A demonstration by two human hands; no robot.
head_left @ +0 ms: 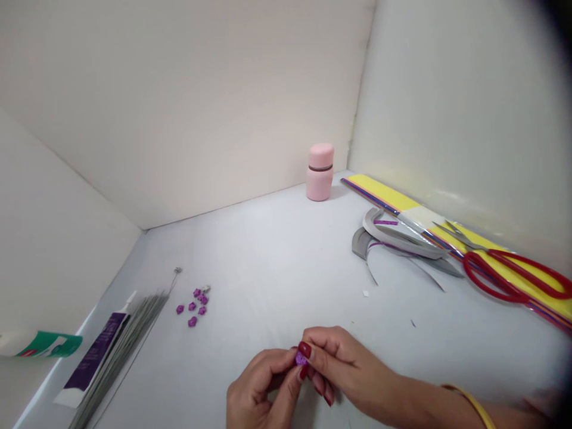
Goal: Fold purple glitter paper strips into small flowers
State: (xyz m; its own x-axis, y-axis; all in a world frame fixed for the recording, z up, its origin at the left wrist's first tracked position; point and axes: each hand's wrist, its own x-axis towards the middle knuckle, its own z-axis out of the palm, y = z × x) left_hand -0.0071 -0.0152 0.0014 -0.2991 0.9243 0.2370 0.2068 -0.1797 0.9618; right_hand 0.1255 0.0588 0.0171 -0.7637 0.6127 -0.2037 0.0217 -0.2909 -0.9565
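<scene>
Between the fingertips of both hands is a small purple folded paper star (301,358), partly covered by the fingers. My left hand (263,387) pinches it from the left side, thumb and forefinger closed on it. My right hand (335,366) presses it from the right with its thumb and forefinger. Several finished-looking purple paper stars (192,306) lie loose on the table to the left, with a small grey star (205,289) beside them.
At left lie a bundle of grey wires (123,351), a purple glue tube (96,357) and a green-and-white bottle (53,344). A pink jar (320,173) stands at the back. Grey paper strips (402,241), red-handled scissors (496,271) and yellow paper packs (384,192) lie right.
</scene>
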